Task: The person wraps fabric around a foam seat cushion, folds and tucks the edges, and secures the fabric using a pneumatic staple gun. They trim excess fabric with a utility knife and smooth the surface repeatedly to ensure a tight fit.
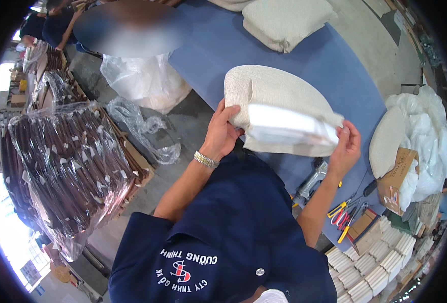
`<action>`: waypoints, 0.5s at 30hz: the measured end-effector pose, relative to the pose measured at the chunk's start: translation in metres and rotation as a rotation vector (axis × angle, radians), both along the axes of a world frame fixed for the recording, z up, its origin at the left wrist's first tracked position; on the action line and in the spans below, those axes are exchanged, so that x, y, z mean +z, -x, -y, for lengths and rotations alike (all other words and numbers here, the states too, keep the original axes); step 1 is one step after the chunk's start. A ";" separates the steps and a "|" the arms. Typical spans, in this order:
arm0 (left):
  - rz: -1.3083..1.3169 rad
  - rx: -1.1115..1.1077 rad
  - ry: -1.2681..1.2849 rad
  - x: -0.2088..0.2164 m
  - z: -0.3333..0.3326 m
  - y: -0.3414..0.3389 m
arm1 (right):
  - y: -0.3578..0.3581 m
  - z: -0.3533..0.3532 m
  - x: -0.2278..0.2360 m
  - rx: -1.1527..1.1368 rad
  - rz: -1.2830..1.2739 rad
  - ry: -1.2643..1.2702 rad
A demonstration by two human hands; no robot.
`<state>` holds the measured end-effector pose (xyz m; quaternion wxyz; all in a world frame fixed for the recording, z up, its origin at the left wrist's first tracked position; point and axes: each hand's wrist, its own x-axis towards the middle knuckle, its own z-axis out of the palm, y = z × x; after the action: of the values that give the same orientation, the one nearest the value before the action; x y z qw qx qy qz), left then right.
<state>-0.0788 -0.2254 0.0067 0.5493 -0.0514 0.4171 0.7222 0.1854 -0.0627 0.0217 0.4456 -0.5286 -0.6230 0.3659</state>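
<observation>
A cream fabric cushion (284, 86) is held up in front of me over the near edge of the blue table (203, 45). Along its side facing me the cover gapes, and a bright white inner layer (291, 123) shows there, smeared by motion. My left hand (223, 131) grips the cushion's left end, thumb on top and fingers underneath. At the opposite end, my right hand (346, 146) pinches the edge of the fabric between thumb and fingers. Below my right wrist a metal staple gun (312, 180) lies on the table.
More cream cushions (286, 22) lie at the table's far end. Scissors (340, 217) and yellow-handled tools are near the right corner, beside a cardboard box (398, 179) and another cushion (386, 141). Plastic-wrapped dark brown parts (72, 161) stand at left. Other people are at the far left.
</observation>
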 end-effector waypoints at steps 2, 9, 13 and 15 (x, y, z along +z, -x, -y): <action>0.082 -0.071 -0.030 -0.005 -0.005 -0.004 | 0.050 0.041 0.046 0.246 -0.005 0.010; 0.422 0.065 0.037 -0.036 -0.013 -0.020 | 0.133 0.087 0.023 0.532 0.468 -0.100; 0.486 0.106 0.086 -0.035 -0.022 -0.010 | 0.140 0.081 0.008 0.543 0.384 -0.017; 0.511 0.107 0.081 -0.037 -0.024 0.000 | 0.147 0.078 -0.006 0.552 0.307 0.006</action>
<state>-0.0788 -0.2018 -0.0305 0.5954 -0.2763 0.2899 0.6965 0.0386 -0.1405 0.0160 0.2285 -0.3899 -0.8020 0.3906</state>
